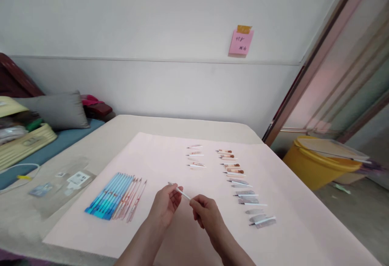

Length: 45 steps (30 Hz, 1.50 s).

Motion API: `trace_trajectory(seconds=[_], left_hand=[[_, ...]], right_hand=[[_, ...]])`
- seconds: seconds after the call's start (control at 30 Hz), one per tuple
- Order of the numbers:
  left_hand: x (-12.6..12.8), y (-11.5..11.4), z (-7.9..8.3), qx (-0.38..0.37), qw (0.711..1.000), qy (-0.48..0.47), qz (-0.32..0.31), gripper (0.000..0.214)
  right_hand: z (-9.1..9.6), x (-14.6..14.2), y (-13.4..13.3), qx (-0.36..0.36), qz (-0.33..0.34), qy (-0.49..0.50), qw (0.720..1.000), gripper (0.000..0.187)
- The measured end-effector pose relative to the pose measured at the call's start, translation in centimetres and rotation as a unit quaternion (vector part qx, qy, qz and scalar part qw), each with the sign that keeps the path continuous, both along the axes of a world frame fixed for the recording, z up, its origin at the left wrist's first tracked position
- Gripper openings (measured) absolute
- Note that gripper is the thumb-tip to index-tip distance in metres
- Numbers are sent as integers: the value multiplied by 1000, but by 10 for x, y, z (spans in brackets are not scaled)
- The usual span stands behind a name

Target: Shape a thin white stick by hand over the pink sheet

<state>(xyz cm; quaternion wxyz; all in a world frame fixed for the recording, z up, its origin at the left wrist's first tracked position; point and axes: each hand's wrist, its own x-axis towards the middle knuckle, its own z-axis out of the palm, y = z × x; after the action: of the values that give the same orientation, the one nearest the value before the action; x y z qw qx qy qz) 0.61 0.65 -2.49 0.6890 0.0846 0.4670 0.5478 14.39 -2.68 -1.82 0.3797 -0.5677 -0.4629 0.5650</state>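
Between my two hands is a slim white pen part (183, 194), held at a slant above the pink sheet (170, 241). My left hand (166, 204) pinches its upper left end between thumb and fingers. The fingertips of my right hand (207, 214) grip the lower right end. Several blue pens (110, 196) lie side by side to the left, with a few pinkish pens (131, 199) next to them. On the right, loose pen parts lie in small groups: white refills (245, 184), brown caps (232, 165) and clear grey pieces (254, 211).
Smaller groups of pen parts (196, 153) lie beyond my hands. A clear plastic bag (65, 187) rests on the cream table cover (182, 123) at left. A yellow bin (319, 164) stands right of the table. A pink note (241, 42) is taped to the wall.
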Motion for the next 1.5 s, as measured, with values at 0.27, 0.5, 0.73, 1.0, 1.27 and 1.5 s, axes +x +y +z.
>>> trace_trajectory(seconds=[0.27,0.5,0.73,1.0,1.27,1.5], left_hand=[[0,1,1,-3,1000,2,-3,15],[1,0,2,-4,1000,-2,-5,15],[2,-2,1,-8,1000,8,-10,16],[9,-6,-2,-8,1000,0,-22,13],[9,-6,-2,-8,1000,-6,-22,13],[8,-6,-2,-7,1000,-2,-29,13]], right_hand=[[-1,-1,0,0,2,-4,1000,17],[-5,-1,1,-7,19,-16,1000,17],[-5,-1,0,-3,23,-11,1000,17],[-6,-5,-6,-8,68,-16,998,13],[-8,-3,-1,-3,54,-22,998,17],[-5,-1,-1,-3,42,-27,999,16]])
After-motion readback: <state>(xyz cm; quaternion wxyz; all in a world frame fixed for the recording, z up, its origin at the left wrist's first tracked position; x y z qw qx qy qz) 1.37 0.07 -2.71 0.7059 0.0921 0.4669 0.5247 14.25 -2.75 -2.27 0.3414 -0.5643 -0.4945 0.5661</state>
